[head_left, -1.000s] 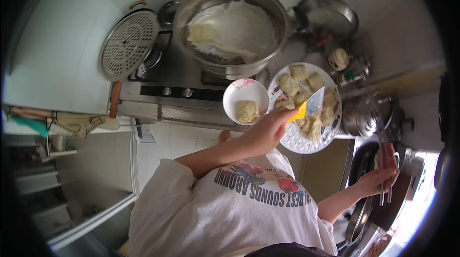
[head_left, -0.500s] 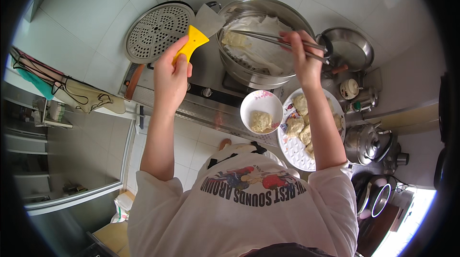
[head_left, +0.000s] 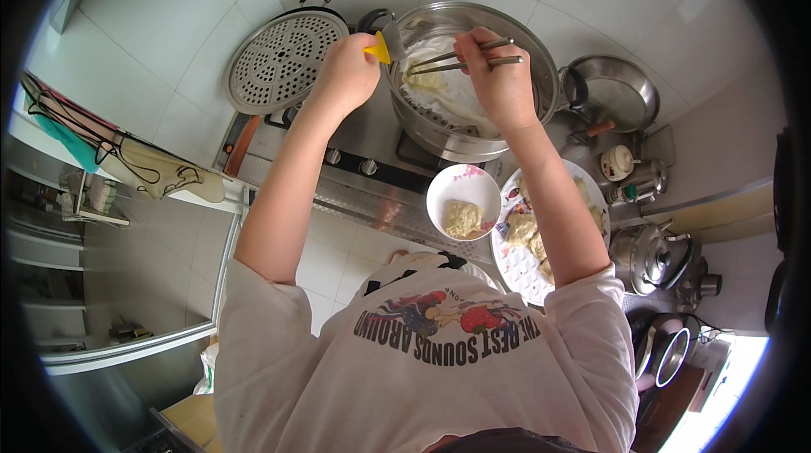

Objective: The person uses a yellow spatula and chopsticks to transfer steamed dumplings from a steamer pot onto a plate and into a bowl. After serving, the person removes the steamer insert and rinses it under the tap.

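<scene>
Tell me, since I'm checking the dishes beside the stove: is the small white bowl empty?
No, the small white bowl holds a pale lump of food, and it sits beside the white plate below the steamer pot.

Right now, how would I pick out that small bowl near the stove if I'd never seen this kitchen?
Start at the big steel steamer pot on the stove. Come down past the stove knobs to the counter edge, between the person's two forearms. The small white bowl sits there, left of the big white plate of pale dumplings, and holds just one pale lump of food.
</scene>
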A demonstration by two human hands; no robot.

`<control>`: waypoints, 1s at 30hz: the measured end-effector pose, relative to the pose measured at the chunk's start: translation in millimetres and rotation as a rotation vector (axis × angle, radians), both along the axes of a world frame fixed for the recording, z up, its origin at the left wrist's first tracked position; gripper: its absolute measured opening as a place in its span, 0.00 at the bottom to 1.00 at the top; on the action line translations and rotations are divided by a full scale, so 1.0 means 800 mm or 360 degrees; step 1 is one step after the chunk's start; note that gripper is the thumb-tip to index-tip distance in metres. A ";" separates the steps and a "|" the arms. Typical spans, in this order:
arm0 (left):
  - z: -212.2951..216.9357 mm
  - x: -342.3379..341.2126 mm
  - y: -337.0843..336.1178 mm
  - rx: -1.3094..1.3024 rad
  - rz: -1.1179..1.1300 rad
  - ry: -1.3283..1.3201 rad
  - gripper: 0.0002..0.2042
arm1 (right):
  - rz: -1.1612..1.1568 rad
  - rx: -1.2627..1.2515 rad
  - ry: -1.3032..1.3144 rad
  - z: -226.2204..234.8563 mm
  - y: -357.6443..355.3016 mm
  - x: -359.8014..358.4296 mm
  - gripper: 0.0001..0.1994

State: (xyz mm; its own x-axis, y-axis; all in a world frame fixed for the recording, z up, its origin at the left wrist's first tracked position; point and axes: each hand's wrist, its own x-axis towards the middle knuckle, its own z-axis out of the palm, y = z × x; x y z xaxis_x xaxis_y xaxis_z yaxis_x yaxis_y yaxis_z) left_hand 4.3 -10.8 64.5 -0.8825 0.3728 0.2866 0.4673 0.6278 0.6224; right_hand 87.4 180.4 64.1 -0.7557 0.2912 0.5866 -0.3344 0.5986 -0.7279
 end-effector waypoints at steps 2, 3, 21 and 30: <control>-0.001 -0.012 0.014 -0.0110 -0.0067 0.0095 0.13 | -0.0033 -0.0081 0.0049 0.002 0.005 0.002 0.09; 0.001 -0.013 0.022 -0.0170 -0.0069 0.0093 0.12 | -0.0049 -0.0137 0.0074 0.002 0.006 0.003 0.09; -0.052 -0.076 0.066 -0.0282 -0.0095 -0.0343 0.09 | -0.0175 -0.0287 0.0027 0.002 0.031 0.022 0.12; -0.058 -0.081 0.049 0.0050 -0.0015 -0.0800 0.12 | -0.0187 -0.0594 0.0070 0.011 0.060 0.053 0.12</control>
